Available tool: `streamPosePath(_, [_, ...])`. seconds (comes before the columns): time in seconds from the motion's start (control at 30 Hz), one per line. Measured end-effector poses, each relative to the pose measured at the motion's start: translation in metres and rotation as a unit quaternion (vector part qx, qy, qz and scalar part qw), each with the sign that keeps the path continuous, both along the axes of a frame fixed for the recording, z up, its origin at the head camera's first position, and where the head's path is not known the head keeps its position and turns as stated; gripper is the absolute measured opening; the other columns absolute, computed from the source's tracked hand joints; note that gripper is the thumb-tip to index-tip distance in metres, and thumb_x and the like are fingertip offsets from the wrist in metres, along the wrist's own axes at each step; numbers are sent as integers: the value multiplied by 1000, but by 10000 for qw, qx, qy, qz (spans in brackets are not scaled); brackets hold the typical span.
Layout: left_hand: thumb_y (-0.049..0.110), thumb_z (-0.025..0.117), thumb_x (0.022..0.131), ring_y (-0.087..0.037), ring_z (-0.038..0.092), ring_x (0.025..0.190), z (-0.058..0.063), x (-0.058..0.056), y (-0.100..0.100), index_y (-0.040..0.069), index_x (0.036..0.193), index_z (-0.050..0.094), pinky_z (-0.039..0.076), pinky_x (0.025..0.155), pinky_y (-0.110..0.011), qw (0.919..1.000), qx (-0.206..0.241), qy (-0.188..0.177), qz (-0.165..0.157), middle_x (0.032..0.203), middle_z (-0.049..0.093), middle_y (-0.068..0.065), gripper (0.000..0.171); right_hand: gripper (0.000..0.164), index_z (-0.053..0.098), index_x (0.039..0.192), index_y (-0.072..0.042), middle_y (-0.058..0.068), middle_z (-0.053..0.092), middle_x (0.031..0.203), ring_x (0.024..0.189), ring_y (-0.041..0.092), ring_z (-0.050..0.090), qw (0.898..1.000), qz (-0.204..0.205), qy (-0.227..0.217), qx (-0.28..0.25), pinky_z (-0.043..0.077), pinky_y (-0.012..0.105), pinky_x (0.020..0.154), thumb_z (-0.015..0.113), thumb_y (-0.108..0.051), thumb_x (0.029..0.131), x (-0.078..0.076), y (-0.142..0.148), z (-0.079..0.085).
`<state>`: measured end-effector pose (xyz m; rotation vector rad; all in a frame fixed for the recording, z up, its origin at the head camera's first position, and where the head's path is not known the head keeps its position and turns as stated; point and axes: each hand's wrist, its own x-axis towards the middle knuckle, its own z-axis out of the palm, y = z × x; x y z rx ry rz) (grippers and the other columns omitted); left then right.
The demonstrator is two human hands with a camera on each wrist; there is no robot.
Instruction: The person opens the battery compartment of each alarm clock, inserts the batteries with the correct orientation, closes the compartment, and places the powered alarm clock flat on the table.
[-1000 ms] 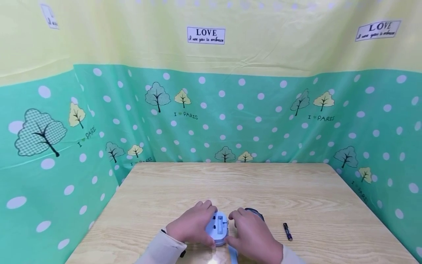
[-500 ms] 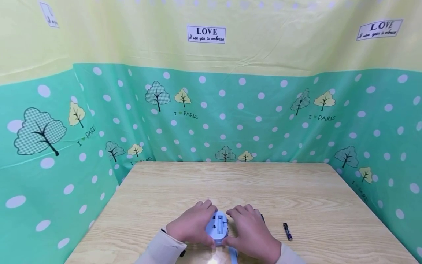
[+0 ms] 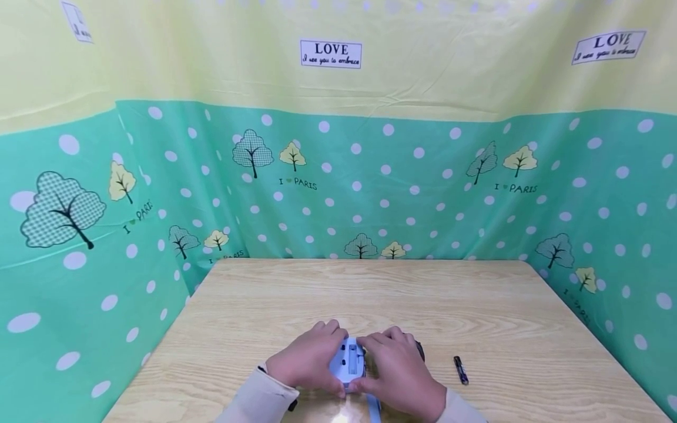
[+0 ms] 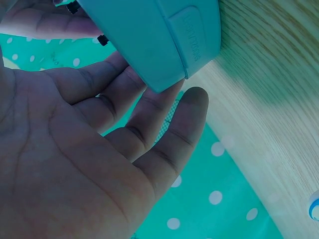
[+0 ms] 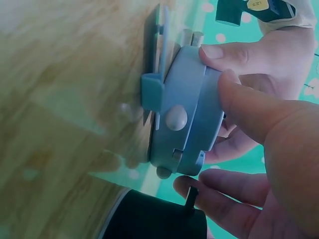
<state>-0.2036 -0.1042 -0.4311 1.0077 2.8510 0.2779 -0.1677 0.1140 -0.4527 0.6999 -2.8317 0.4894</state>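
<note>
A light-blue, rounded plastic device with an uncovered slot [image 3: 347,371] sits at the near part of the pale wood-grain table [image 3: 296,294], its sides gripped by the curled left hand [image 3: 309,355] and right hand [image 3: 398,373] (thumbs nearest the person). A slim dark cylinder [image 3: 461,371] lies well apart, rightward.

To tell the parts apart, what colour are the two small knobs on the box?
The knobs are black, seen best in the left wrist view.
</note>
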Motion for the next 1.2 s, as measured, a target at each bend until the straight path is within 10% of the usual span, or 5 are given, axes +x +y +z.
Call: streamPosePath(1.2, [61,94,57,-8,46,94,1,1,0,12,139,57,49,81,-24,9999,43,85,-38,114,55,8,102,83,69,137,-22,-11,73,123,107,19,51,10000,48,-50,45,36,49,88,63,-81,79,0,-2,-3])
